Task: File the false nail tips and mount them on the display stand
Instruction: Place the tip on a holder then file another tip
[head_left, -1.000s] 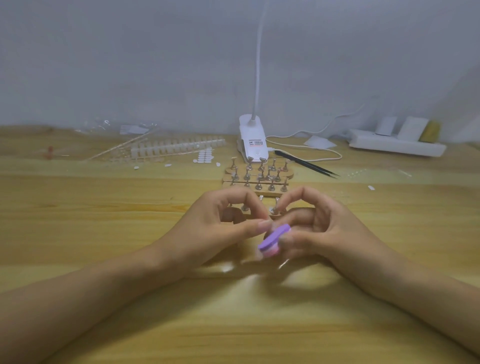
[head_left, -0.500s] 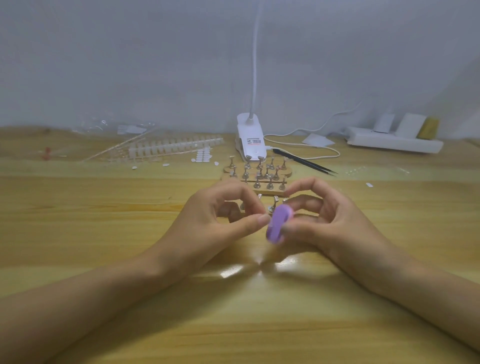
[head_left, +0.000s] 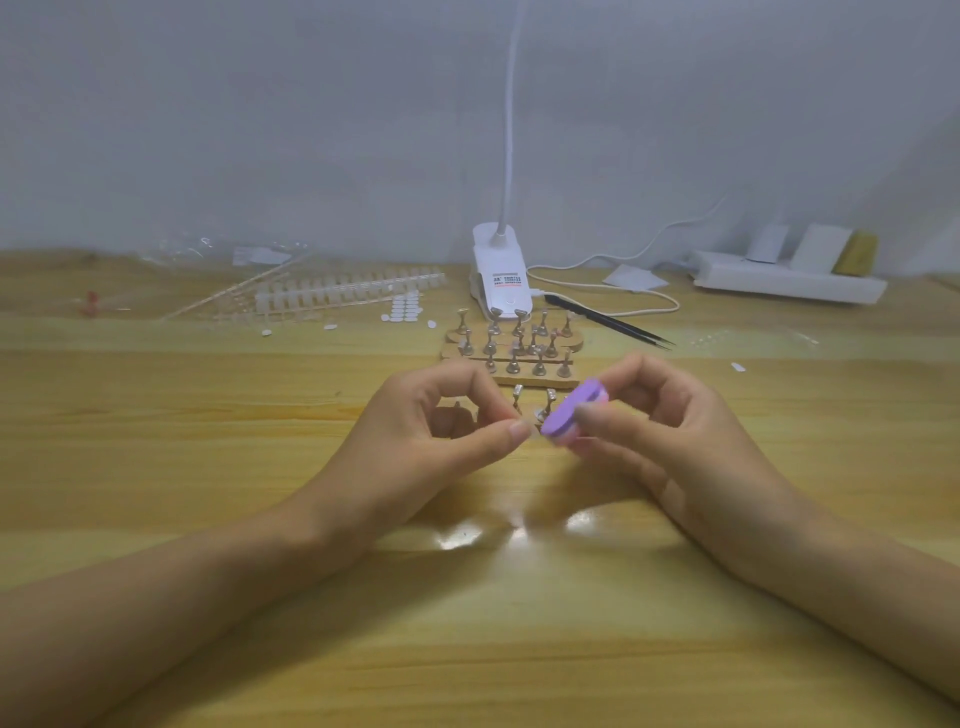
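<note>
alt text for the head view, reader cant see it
Over a wooden table, a person's right hand holds a small purple file next to a clear nail tip, barely visible, pinched in the left hand. Behind the hands stands a wooden display stand with metal pegs, and farther back a white clip lamp.

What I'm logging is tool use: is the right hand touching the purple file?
Touching. The head view shows the right hand pinching the purple file between thumb and fingers.
</note>
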